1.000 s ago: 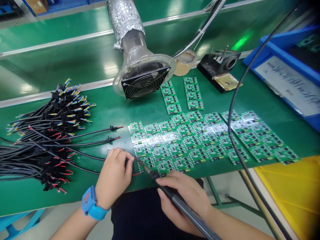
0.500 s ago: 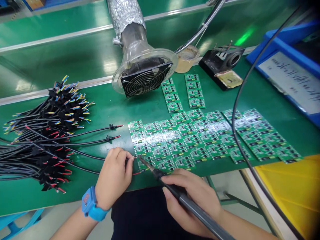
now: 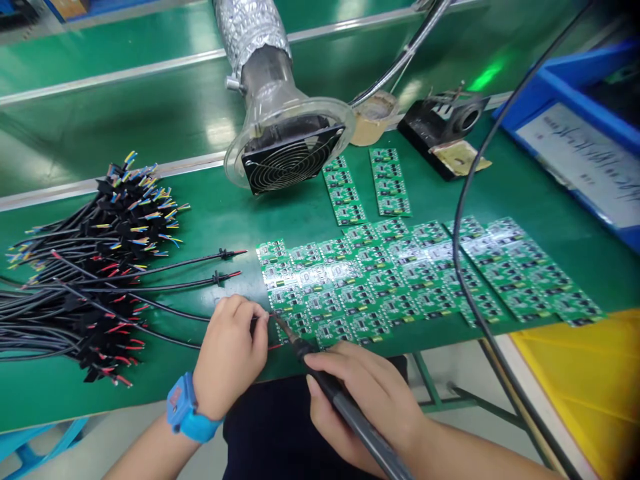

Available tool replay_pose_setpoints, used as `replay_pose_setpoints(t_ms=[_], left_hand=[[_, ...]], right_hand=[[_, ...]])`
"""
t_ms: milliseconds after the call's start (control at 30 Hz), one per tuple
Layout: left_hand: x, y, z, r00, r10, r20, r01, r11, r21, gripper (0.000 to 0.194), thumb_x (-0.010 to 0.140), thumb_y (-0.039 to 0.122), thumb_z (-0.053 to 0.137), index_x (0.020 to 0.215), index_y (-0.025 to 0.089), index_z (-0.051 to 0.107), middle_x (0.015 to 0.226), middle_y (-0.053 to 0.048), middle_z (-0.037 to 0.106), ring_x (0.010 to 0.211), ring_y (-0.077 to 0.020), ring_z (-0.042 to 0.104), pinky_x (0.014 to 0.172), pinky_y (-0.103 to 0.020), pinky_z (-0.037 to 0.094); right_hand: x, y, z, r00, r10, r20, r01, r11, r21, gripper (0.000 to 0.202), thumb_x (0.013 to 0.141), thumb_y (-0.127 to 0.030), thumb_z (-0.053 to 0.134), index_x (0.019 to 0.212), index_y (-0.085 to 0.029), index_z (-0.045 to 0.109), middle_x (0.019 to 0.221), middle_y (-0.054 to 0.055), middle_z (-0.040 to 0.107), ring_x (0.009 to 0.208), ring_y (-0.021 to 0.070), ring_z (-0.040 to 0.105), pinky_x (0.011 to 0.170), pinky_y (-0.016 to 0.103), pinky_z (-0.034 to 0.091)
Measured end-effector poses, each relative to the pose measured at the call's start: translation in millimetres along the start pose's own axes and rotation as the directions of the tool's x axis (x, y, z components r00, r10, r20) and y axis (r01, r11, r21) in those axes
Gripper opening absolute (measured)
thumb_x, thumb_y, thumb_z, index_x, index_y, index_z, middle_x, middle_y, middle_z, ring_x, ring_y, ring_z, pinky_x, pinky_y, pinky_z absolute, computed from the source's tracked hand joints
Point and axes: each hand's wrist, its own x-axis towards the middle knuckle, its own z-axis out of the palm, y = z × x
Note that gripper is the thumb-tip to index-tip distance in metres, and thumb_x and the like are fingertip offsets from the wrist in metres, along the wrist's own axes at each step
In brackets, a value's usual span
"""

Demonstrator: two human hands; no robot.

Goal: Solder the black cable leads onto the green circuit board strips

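My left hand [image 3: 234, 353] is closed in a pinch on the end of a black cable [image 3: 173, 311], at the left edge of the green circuit boards [image 3: 327, 303]. In my right hand [image 3: 365, 403] is a soldering iron [image 3: 343, 407], held like a pen. Its tip meets the board edge right beside my left fingertips; whether it touches the wire is too small to tell. A second cable passes under my left hand, and its red wire end [image 3: 275, 347] shows just below the fingers. Two more cables [image 3: 200, 281] lie with their stripped ends pointing at the boards.
Bundles of black cables [image 3: 100, 333] lie at the left. A fume extractor fan [image 3: 295, 157] hangs over the boards. Behind them are a soldering iron stand [image 3: 445, 130] and a tape roll [image 3: 373, 117]. A blue bin [image 3: 575, 127] stands at right, and the iron's cord [image 3: 457, 247] crosses the boards.
The soldering iron and my right hand have shifted left, bringing the tip closer to my left fingertips. The iron's cord has swung left too. My left hand has hardly moved.
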Motion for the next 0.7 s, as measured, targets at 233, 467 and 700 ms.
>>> replay_pose_setpoints(t_ms=[233, 467, 700], left_hand=[[4, 4, -4.0, 0.998, -0.046, 0.046, 0.045, 0.999, 0.026, 0.015, 0.085, 0.019, 0.043, 0.073, 0.018, 0.053, 0.075, -0.004, 0.049, 0.077, -0.0214, 0.047, 0.07, -0.038, 0.042], [8, 5, -6.1, 0.992, -0.07, 0.104, 0.063, 0.996, 0.063, 0.017, 0.085, 0.019, 0.042, 0.075, 0.018, 0.055, 0.079, -0.005, 0.048, 0.078, -0.0212, 0.049, 0.072, -0.039, 0.044], [5, 3, -11.6, 1.0, -0.006, 0.02, 0.003, 0.993, 0.116, 0.018, 0.088, 0.022, 0.04, 0.078, 0.018, 0.055, 0.08, -0.005, 0.051, 0.077, -0.0198, 0.052, 0.071, -0.035, 0.046]], right_hand=[[1, 6, -12, 0.985, 0.15, -0.084, -0.135, 0.978, 0.16, 0.025, 0.073, -0.009, 0.054, 0.096, -0.019, 0.054, 0.07, 0.003, 0.061, 0.06, 0.0149, 0.061, 0.054, 0.026, 0.053], [4, 13, -11, 0.974, 0.205, -0.1, -0.171, 0.946, 0.277, 0.025, 0.072, -0.004, 0.059, 0.092, -0.019, 0.055, 0.07, 0.001, 0.057, 0.06, 0.0121, 0.058, 0.054, 0.024, 0.051], [-3, 11, -2, 0.996, 0.052, -0.071, -0.035, 0.974, 0.223, 0.028, 0.07, -0.003, 0.059, 0.095, -0.015, 0.054, 0.072, 0.005, 0.061, 0.065, 0.0145, 0.06, 0.059, 0.026, 0.054]])
